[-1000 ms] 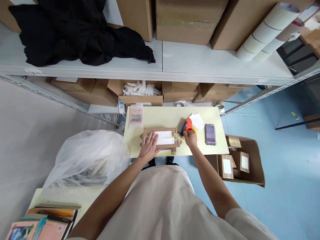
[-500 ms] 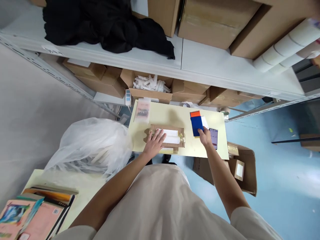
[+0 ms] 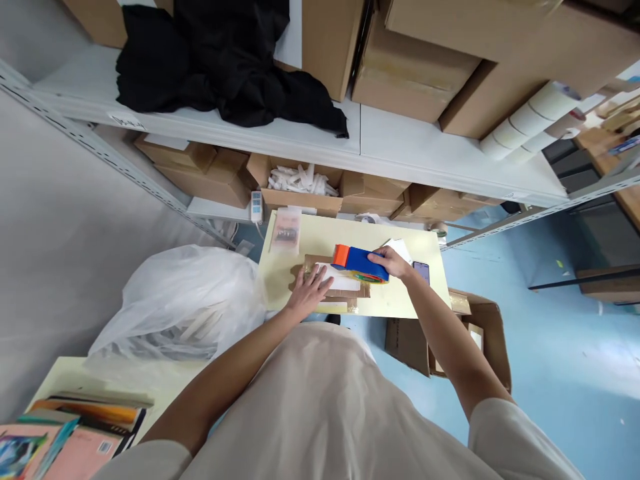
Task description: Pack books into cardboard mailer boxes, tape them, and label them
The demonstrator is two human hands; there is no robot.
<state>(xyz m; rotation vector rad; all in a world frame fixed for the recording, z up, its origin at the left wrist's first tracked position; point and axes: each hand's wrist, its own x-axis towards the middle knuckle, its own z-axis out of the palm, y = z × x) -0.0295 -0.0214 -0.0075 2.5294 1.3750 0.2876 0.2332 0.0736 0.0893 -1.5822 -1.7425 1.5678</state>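
My left hand (image 3: 306,293) lies with its fingers spread on a flat cardboard package (image 3: 364,291), its fingertips on the white paper (image 3: 345,283) on top. My right hand (image 3: 394,261) grips a blue tape dispenser (image 3: 363,260) with an orange front end, held over the package's right part. A roll of tape shows along the dispenser's lower side. Whether the dispenser touches the package, I cannot tell. Right of the package, white papers (image 3: 400,249) lie partly behind my right hand. A phone (image 3: 421,271) rests near my right wrist, partly covered by the arm.
A pale yellow table (image 3: 320,231) carries these things and a pinkish printed packet (image 3: 286,230). Behind it, a shelf (image 3: 400,150) holds cardboard boxes and black cloth (image 3: 225,73). A white plastic bag (image 3: 165,287) bulges at left. An open carton (image 3: 407,343) stands at the right.
My right hand has carried the tape dispenser left, from beside the phone to over the package, and turned it sideways. My left hand stays on the package. The camera view has shifted slightly.
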